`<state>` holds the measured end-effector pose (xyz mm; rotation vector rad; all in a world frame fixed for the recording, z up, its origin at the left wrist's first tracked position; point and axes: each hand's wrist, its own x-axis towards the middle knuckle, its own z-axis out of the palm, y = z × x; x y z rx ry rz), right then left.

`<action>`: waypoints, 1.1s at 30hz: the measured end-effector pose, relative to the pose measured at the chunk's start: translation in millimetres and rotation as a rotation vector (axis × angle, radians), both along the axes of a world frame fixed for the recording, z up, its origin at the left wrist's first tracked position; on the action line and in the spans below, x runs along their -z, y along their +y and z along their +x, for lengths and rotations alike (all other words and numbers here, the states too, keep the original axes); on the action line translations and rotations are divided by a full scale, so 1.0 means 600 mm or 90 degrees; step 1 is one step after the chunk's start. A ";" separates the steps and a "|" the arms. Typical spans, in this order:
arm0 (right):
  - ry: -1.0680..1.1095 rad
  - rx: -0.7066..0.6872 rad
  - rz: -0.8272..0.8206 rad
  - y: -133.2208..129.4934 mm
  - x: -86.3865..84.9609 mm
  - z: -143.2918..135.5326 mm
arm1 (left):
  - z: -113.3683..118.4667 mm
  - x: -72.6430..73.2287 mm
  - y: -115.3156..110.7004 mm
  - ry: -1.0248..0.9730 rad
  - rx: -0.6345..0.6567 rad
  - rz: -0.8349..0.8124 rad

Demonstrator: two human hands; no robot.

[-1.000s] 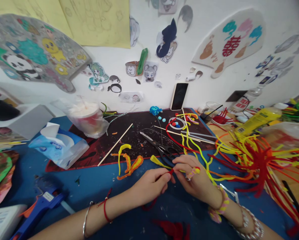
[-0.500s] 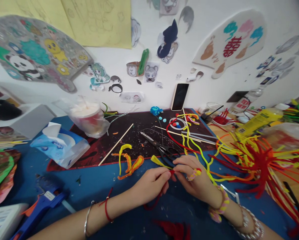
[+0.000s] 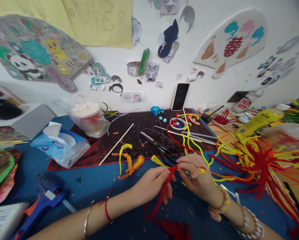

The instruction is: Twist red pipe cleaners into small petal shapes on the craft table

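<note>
A fuzzy red stem (image 3: 163, 193) spans the short gap between the two hands, above the near middle of the blue table (image 3: 94, 191). At its left, the left hand (image 3: 151, 185) pinches it, thumb and forefinger closed on it; at its right, the right hand (image 3: 196, 181) grips it between closed fingertips. From between the fingers, a length droops in a curve toward the near side, past the left hand's lower fingers. Nearer lies a dark red piece (image 3: 176, 230). Just beyond the right fingertips are black-handled scissors (image 3: 168, 153); farther left, an orange fuzzy piece (image 3: 136, 163). A red-and-yellow bundle of stems (image 3: 261, 160) spreads at right, a blue glue gun (image 3: 48, 196) lies at near left, and a phone (image 3: 181, 96) leans against the far wall (image 3: 162, 96).
</note>
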<state>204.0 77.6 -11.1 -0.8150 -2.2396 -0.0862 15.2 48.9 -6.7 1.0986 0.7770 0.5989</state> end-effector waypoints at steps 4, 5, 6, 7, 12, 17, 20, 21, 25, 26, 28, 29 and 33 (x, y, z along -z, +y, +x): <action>-0.013 -0.002 0.033 0.000 0.001 -0.001 | -0.005 -0.003 -0.002 0.031 0.006 0.008; -0.018 -0.002 0.036 0.000 0.001 -0.002 | -0.006 -0.003 -0.002 0.045 -0.004 0.019; -0.023 -0.003 0.035 -0.001 0.001 -0.002 | -0.006 -0.004 -0.001 0.062 -0.017 0.036; -0.027 -0.006 0.033 -0.001 0.002 -0.002 | -0.007 -0.006 0.000 0.081 -0.029 0.059; -0.047 -0.030 0.032 -0.003 0.005 -0.001 | -0.009 -0.015 0.009 0.168 -0.043 0.182; -0.043 -0.037 0.041 -0.001 0.008 0.001 | -0.009 -0.011 0.012 0.167 -0.034 0.228; -0.040 -0.036 0.038 -0.001 0.006 0.001 | -0.008 -0.007 0.011 0.189 -0.030 0.209; -0.041 -0.037 0.034 -0.001 0.005 0.000 | -0.008 -0.007 0.010 0.193 -0.034 0.201; -0.039 -0.037 0.025 -0.004 -0.003 -0.002 | -0.009 -0.014 0.013 0.184 -0.075 0.150; -0.036 -0.036 0.028 -0.004 -0.004 -0.003 | -0.009 -0.015 0.014 0.177 -0.086 0.137; -0.037 -0.034 0.033 -0.004 -0.004 -0.003 | -0.009 -0.016 0.015 0.162 -0.096 0.117; -0.038 -0.030 0.036 -0.004 -0.004 -0.003 | -0.009 -0.016 0.015 0.154 -0.097 0.112; -0.041 -0.017 0.053 -0.001 0.002 -0.001 | -0.007 -0.012 0.013 0.134 -0.092 0.105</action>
